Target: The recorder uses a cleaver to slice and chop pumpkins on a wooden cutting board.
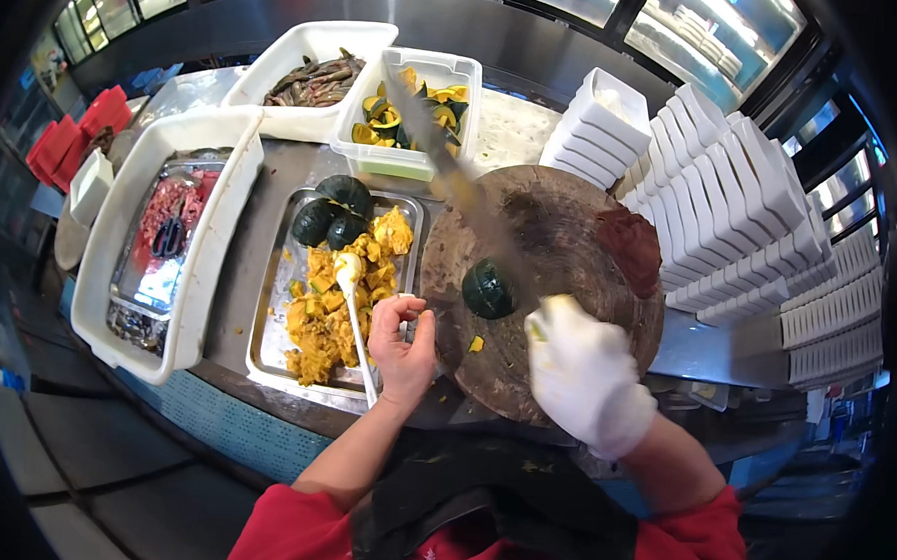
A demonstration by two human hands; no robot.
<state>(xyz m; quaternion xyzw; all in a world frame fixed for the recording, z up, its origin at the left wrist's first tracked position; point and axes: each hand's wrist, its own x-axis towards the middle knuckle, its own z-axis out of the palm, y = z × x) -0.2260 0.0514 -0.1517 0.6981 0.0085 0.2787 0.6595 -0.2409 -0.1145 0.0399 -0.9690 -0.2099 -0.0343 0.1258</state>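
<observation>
My right hand [587, 376], in a white glove, grips a large knife [488, 229]. Its blade is motion-blurred and slants up and left over the round wooden chopping block [564, 202]. Cut side hidden, a dark green squash piece [488, 289] rests on the block just left of the knife. A small yellow scrap [476, 344] lies below it. My bare left hand [403, 349] hovers at the tray's right side, fingers half curled and thumb apart, with nothing visible in it. The metal tray [266, 339] holds scooped squash pulp [319, 327], several green squash pieces [339, 208] and a long-handled spoon [354, 317].
A dark red cloth [630, 247] lies on the block's right edge. Stacked white dishes [722, 209] crowd the right. Behind the tray stand a tub of cut squash [405, 158] and a white tub [297, 127]. A long white tub [217, 255] at left holds scissors [169, 238].
</observation>
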